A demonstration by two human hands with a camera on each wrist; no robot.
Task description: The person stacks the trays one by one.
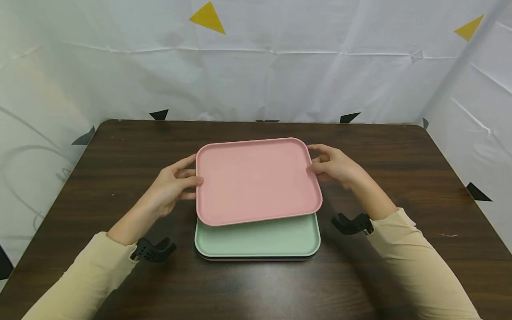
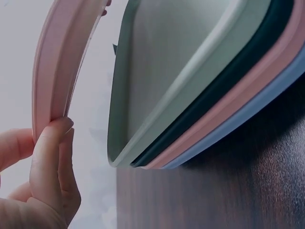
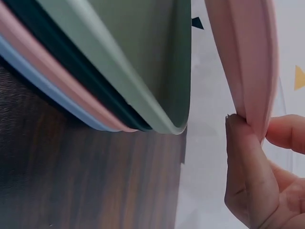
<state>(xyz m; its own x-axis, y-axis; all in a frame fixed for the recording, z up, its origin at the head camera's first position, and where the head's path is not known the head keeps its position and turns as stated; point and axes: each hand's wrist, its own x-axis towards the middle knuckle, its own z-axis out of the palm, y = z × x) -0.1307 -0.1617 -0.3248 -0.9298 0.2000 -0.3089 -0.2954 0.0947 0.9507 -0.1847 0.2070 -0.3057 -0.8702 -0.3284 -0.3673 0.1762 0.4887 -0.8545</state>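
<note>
A pink tray [image 1: 258,180] is held up off the stack, slightly turned, its right end farther back than its left. My left hand [image 1: 170,186] pinches its left edge, thumb on the rim and fingers around the outside. At the opposite edge my right hand [image 1: 336,166] grips it the same way. Beneath lies a stack of trays with a light green tray [image 1: 260,238] on top. In the left wrist view, a dark green tray [image 2: 209,93], another pink tray [image 2: 228,124] and a blue tray [image 2: 238,129] show under it. Air separates the held tray from the stack.
The stack stands on a dark wooden table [image 1: 120,178]. White sheeting [image 1: 272,84] with yellow and black triangles rises behind the back edge and along both sides. A black wrist device [image 1: 154,250] is strapped on each forearm.
</note>
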